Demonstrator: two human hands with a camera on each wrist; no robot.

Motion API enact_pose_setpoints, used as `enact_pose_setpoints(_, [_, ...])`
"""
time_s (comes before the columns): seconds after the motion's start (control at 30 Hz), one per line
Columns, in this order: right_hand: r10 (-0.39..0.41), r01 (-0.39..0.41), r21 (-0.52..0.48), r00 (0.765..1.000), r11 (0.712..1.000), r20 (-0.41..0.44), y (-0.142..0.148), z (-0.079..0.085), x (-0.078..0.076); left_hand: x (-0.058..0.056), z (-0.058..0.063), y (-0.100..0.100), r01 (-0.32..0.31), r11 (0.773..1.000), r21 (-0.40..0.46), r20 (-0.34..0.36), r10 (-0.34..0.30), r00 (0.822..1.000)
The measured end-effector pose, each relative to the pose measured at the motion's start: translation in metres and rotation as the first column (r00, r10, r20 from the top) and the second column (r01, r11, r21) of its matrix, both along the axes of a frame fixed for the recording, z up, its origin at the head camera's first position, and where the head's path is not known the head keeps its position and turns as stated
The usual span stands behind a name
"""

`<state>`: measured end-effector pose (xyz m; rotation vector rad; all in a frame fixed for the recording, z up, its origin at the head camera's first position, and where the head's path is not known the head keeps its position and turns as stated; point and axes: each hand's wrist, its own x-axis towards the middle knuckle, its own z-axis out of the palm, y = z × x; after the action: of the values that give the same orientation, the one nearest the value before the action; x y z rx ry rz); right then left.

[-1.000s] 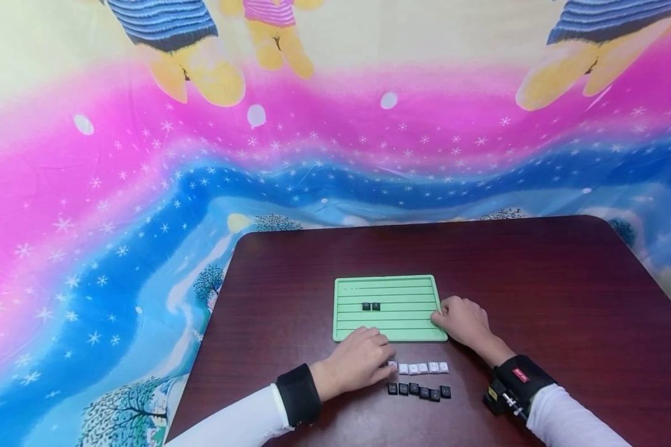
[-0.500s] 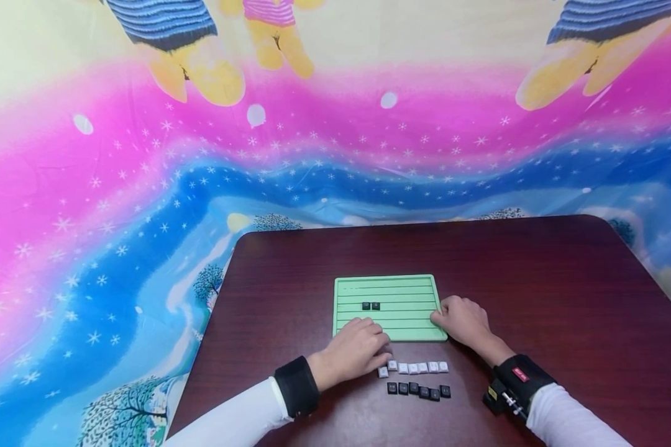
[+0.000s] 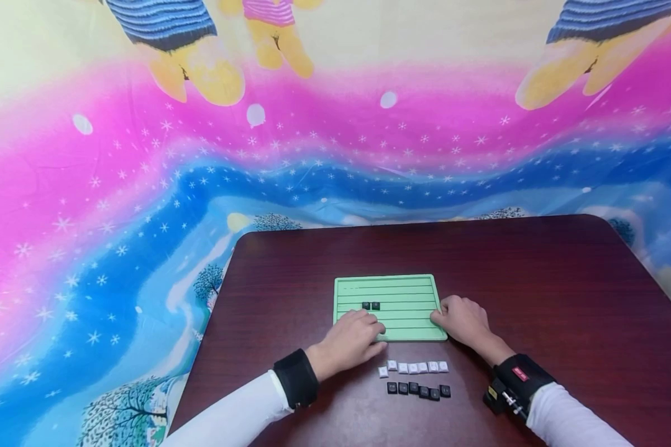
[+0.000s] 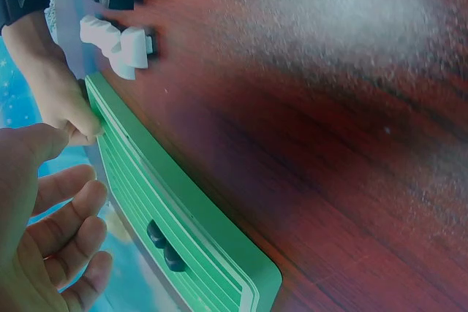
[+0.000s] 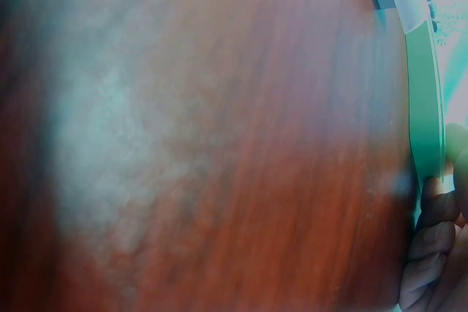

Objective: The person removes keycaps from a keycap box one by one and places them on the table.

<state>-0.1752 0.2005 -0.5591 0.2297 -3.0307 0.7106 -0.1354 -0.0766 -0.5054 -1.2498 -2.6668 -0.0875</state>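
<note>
My left hand (image 3: 351,340) hovers over the near left part of a green ridged tray (image 3: 408,323). In the left wrist view its fingers (image 4: 73,250) are loosely bent, with nothing between them and the thumb. Two black keycaps (image 3: 371,306) sit side by side on the tray, just beyond those fingertips. My right hand (image 3: 465,321) grips the tray's near right corner, thumb on the rim and fingers curled at the outer side. Nearer to me lies a row of white keycaps (image 3: 422,368), its leftmost keycap (image 3: 383,372) slightly out of line.
Several black keycaps (image 3: 424,392) form an uneven row on the near side of the white ones. Everything stands on a dark red-brown wooden table (image 3: 559,279). A colourful printed cloth (image 3: 324,124) hangs behind the table's far edge.
My left hand has left the white row, where a keycap now lies at the left end, and has moved away from me over the tray. The right hand has stayed in place.
</note>
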Motion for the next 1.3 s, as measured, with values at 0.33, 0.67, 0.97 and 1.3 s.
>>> enact_pose_setpoints(0.33, [-0.007, 0.007, 0.000, 1.000, 1.000, -0.004, -0.001, 0.001, 0.001, -0.008, -0.004, -0.003, -0.048, 0.999, -0.012, 0.034, 0.048, 0.998])
enact_pose_setpoints(0.67, [-0.009, 0.009, 0.006, 1.000, 1.000, 0.000, 0.000, 0.000, 0.001, -0.015, -0.009, -0.006, -0.074, 0.997, 0.000, 0.047, 0.074, 0.996])
enact_pose_setpoints(0.97, [-0.005, 0.005, 0.004, 1.000, 1.000, -0.004, 0.000, 0.000, 0.001, -0.022, -0.010, -0.007, -0.086, 0.996, 0.008, 0.021, 0.086, 0.996])
enact_pose_setpoints(1.3, [-0.007, 0.007, 0.004, 1.000, 1.000, 0.000, -0.001, 0.001, 0.001, -0.031, -0.008, -0.006, -0.111, 0.994, 0.018, 0.020, 0.111, 0.994])
